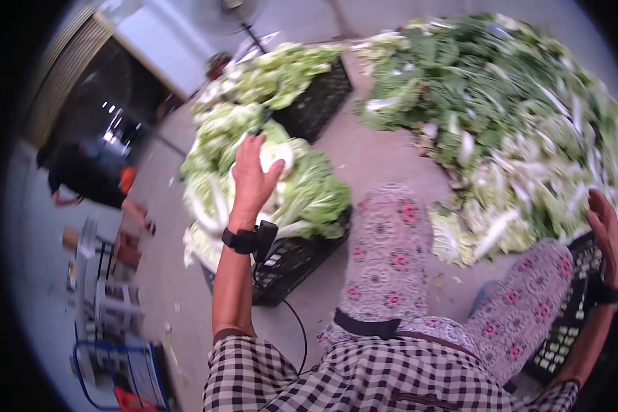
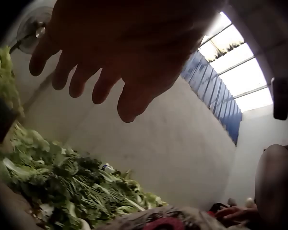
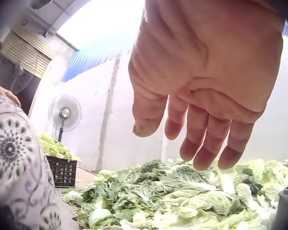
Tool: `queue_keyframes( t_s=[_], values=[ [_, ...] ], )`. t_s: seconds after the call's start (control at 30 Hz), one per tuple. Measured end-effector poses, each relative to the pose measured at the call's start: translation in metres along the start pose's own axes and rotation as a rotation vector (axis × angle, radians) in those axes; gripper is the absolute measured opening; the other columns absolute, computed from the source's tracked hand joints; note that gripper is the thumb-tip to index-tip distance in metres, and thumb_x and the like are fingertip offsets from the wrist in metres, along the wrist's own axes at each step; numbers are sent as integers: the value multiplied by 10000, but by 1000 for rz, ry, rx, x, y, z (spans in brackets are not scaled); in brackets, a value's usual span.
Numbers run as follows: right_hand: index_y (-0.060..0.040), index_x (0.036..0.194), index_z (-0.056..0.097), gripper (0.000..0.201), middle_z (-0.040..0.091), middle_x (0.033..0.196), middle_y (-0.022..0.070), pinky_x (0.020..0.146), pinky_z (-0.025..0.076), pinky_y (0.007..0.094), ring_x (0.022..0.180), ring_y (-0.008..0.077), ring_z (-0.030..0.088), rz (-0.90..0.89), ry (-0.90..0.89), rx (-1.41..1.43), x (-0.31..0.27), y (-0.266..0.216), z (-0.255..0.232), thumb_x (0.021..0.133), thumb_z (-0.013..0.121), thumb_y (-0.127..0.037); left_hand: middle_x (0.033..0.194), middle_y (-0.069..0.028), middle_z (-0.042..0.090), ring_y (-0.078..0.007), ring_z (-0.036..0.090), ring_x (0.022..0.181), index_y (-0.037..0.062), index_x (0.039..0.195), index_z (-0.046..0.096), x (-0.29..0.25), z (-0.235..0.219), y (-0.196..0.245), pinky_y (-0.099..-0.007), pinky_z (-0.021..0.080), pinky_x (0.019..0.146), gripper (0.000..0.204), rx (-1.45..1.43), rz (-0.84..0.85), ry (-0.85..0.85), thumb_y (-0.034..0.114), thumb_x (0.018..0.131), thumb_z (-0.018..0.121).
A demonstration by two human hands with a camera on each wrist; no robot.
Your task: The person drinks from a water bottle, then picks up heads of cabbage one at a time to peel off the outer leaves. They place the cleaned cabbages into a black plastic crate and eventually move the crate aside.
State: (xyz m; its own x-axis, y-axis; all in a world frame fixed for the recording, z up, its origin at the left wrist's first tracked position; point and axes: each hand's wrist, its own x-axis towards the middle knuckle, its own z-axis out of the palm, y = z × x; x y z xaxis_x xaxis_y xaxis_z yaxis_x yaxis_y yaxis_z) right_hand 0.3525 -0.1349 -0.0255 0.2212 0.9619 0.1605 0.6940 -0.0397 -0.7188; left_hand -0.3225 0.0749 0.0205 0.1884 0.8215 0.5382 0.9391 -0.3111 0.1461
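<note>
My left hand (image 1: 254, 180) reaches over a black crate (image 1: 281, 275) heaped with napa cabbages (image 1: 316, 185). Its thumb stands apart from the fingers, beside a pale round cabbage end (image 1: 277, 156). In the left wrist view the fingers (image 2: 77, 84) spread loosely, with nothing between them. Off to the right, my right hand (image 1: 604, 223) hovers near the edge of a large pile of loose cabbage leaves (image 1: 487, 123). Seen from the right wrist, its palm faces the camera and the relaxed fingers (image 3: 197, 136) hold nothing.
Behind the near crate stands another black crate (image 1: 316, 103) topped with cabbages. A black crate (image 1: 559, 343) lies beside my right leg. Standing fans (image 3: 65, 112) are at the back. At left are a person (image 1: 93, 175), stools (image 1: 117, 302) and a blue-framed chair (image 1: 120, 371).
</note>
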Motion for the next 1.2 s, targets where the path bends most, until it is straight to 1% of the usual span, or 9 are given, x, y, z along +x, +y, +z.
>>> queue_keyframes(
  t_s=[0.1, 0.33, 0.5, 0.67, 0.77, 0.9, 1.07, 1.13, 1.2],
  values=[
    [-9, 1329, 394, 608, 456, 1318, 158, 1016, 331, 392, 1230, 284, 423, -1, -38, 31, 23, -21, 9, 844, 589, -320, 1321, -182, 413, -368, 384, 1223, 96, 1316, 393, -36, -27, -86, -505, 332, 967, 687, 326, -316, 226, 284, 731, 700],
    [-21, 1325, 401, 687, 472, 1290, 169, 1001, 351, 389, 1204, 283, 442, -42, -98, -4, 59, -44, 31, 817, 636, -421, 1299, -295, 348, -420, 353, 1215, -24, 1351, 270, -100, -4, -214, -472, 319, 1006, 910, 83, -759, 235, 387, 686, 736],
    [-25, 1319, 406, 640, 472, 1293, 154, 998, 356, 385, 1198, 277, 445, -27, -144, 5, 71, -54, 37, 835, 623, -383, 1338, -294, 271, -471, 332, 1207, -2, 1383, 186, -102, 17, -174, -442, 315, 1022, 1089, 267, -776, 274, 362, 572, 815],
    [-33, 1338, 381, 631, 445, 1327, 131, 1009, 347, 385, 1219, 272, 423, -48, -146, 45, 73, -42, 43, 848, 608, -359, 1225, -247, 446, -358, 481, 1126, -7, 1338, 294, -90, -5, -175, -391, 399, 956, 909, 57, -882, 381, 194, 596, 778],
    [-36, 1350, 363, 626, 415, 1357, 127, 1032, 323, 392, 1252, 273, 392, -55, -150, 81, 72, -34, 44, 858, 601, -342, 1161, -198, 504, -315, 536, 1052, -6, 1340, 291, -94, 0, -208, -354, 440, 901, 903, -533, -857, 579, 195, 608, 779],
    [-43, 1359, 353, 617, 394, 1376, 125, 1053, 294, 390, 1270, 278, 372, -85, -126, 128, 70, -30, 46, 868, 591, -333, 1140, -181, 523, -293, 572, 977, 31, 1324, 320, -71, -35, -165, -445, 497, 812, 777, -976, -1067, 898, 137, 674, 733],
    [-49, 1379, 332, 652, 372, 1399, 126, 1066, 268, 394, 1283, 276, 358, -135, -52, 58, 69, -40, 51, 866, 577, -368, 1243, -96, 502, -304, 556, 1040, 141, 1298, 414, -39, -71, -136, -521, 445, 880, 598, -1475, -931, 642, 405, 789, 584],
    [-60, 1400, 302, 695, 349, 1417, 133, 1072, 256, 399, 1298, 278, 339, -407, 79, -504, 83, -13, 54, 855, 577, -392, 1252, -61, 514, -278, 511, 1118, 186, 1257, 480, -19, -76, -101, -519, 407, 924, 546, -1621, -823, 494, 495, 809, 525],
    [-95, 1439, 229, 755, 294, 1453, 137, 1082, 234, 408, 1329, 284, 291, -313, -17, -251, 69, -92, 55, 848, 555, -435, 1263, -38, 521, -256, 482, 1163, 207, 1254, 497, 3, -65, -71, -516, 383, 947, 527, -1742, -765, 358, 513, 825, 502]
  ],
)
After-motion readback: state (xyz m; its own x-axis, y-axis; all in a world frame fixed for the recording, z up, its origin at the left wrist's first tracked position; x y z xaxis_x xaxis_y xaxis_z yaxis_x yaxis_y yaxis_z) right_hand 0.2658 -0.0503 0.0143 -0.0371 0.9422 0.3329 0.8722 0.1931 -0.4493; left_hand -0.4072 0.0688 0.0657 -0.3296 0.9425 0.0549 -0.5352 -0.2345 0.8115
